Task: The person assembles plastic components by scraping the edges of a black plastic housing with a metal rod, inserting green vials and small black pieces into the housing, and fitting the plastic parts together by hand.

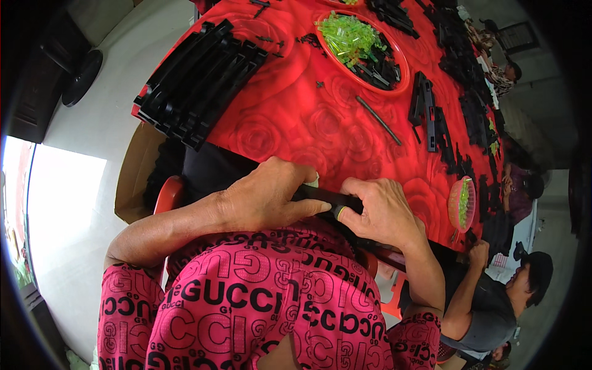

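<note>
Close to my body, at the near edge of the red table (pixel 253 139), both my hands are on a black plastic strip (pixel 339 199). My left hand (pixel 265 194) grips its left end, thumb stretched along it. A small pale piece (pixel 313 181) shows by the left fingers; what it is I cannot make out. From the other side my right hand (pixel 385 213) closes on the strip, with a dark band with a yellow-green edge around the thumb. The fingers hide much of the strip.
A stack of long black plastic parts (pixel 197 80) lies far left. An orange-red basin (pixel 402 58) holds clear green and black pieces. A thin dark rod (pixel 378 120), black parts (pixel 425 111) and a pink basket (pixel 454 203) lie rightward. A co-worker (pixel 493 302) sits at right.
</note>
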### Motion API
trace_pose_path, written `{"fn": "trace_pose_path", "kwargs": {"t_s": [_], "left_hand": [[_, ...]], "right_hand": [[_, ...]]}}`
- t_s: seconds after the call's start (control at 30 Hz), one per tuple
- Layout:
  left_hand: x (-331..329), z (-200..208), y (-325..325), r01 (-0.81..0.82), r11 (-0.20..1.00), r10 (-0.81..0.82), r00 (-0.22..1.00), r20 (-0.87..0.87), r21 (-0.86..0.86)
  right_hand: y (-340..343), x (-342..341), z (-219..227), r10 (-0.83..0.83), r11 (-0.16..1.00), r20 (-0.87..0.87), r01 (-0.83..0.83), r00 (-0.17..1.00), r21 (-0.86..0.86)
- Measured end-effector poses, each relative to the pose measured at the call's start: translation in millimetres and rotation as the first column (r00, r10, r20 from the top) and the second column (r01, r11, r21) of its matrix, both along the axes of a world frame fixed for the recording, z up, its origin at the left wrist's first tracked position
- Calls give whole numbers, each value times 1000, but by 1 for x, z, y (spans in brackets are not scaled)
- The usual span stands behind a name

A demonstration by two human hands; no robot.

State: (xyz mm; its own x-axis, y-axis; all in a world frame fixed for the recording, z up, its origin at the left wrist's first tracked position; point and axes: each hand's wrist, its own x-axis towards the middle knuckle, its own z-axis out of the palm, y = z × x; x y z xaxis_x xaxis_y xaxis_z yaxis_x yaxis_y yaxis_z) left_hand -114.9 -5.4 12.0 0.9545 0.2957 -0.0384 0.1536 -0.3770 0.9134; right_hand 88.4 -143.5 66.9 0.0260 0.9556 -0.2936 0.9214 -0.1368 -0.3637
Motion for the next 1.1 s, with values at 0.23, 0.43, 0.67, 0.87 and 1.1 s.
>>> {"fn": "trace_pose_path", "kwargs": {"t_s": [0.23, 0.43, 0.67, 0.87, 1.1], "left_hand": [[-7, 9, 20, 39, 989, -39, 999, 3, -143], [-10, -6, 22, 4, 991, 0, 1000, 30, -133], [-8, 13, 24, 28, 998, -32, 997, -66, -55], [-10, 7, 20, -13, 1000, 13, 1000, 15, -26], [-14, -4, 25, -1, 999, 1, 1000, 5, -38]], "right_hand": [[9, 8, 8, 4, 989, -359, -57, 933, -139], [1, 2, -5, -58, 987, -359, 0, 932, -159], [0, 0, -16, -44, 997, -355, 64, 934, 47], [4, -6, -18, -54, 995, -282, 75, 958, 62], [10, -8, -15, -185, 982, -356, 158, 916, -105]]}}
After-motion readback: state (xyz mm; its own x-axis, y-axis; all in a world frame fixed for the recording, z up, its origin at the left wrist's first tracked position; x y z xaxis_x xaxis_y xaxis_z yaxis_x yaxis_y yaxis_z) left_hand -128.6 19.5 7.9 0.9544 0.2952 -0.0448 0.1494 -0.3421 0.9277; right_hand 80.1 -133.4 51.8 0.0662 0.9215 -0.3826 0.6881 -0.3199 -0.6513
